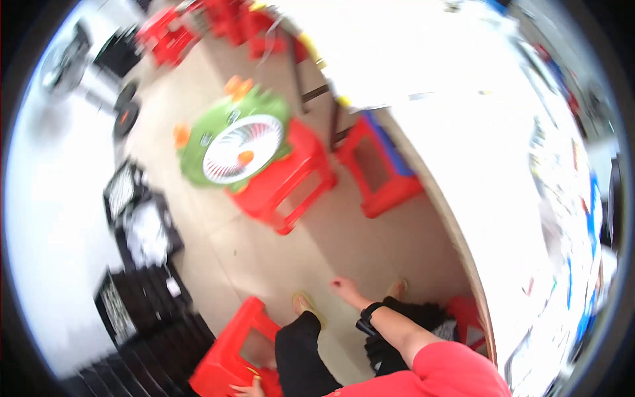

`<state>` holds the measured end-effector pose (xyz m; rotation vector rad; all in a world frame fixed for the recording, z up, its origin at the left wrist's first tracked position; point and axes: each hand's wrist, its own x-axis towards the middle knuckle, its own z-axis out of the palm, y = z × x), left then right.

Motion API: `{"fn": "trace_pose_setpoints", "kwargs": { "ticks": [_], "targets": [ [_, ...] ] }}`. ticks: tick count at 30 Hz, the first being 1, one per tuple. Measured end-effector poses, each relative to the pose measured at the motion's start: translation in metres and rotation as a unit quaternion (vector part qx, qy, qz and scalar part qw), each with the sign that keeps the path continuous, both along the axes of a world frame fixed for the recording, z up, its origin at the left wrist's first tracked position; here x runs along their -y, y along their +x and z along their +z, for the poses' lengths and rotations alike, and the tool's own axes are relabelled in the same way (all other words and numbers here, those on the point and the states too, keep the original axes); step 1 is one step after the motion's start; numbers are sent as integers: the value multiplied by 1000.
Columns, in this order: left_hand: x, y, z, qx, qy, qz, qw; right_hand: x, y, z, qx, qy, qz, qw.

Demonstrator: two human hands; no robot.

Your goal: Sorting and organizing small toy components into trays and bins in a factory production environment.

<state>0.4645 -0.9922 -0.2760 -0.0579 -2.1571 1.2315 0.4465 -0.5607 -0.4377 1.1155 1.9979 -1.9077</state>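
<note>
At the lower edge, the left hand, fingers spread, apparently steadies the red plastic stool; shifting it calls for gripping. Right hand: finger state indeterminate.

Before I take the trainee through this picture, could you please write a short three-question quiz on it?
1. On which of the wearer's arms is the black wristband?

2. True or false: the wearer's left hand is on the white tabletop.

3. What colour is the outer frame of the fan with the round white grille?
A) Blue
B) Green
C) Black

Key:
1. The right arm.
2. False; it is at the red stool near the lower edge of the picture.
3. B
</note>
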Motion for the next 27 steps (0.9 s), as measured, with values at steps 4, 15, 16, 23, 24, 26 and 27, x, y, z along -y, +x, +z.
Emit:
{"fn": "trace_pose_setpoints", "kwargs": {
  "ticks": [4, 15, 16, 23, 24, 26, 27],
  "targets": [
    [-30, -121, 30, -203, -382, -476, 766, -5, -21, 196, -117, -24, -25, 993],
    [-293, -223, 126, -664, -692, -87, -268, -126, 247, 372, 26, 340, -533, 774],
    [-316, -220, 145, -669, -678, -125, -278, -129, 268, 362, 37, 348, -566, 746],
    [-358, -139, 163, -792, -526, -54, -304, -145, 361, 310, 80, 357, -569, 736],
    [-354, -136, 157, -813, -501, -31, -296, -145, 368, 308, 79, 374, -566, 730],
    [-364, -125, 166, -818, -455, 26, -350, -138, 402, 297, 209, 496, -493, 683],
    [-365, -122, 170, -829, -387, 77, -396, -136, 412, 306, 219, 505, -497, 671]
  ]
}}
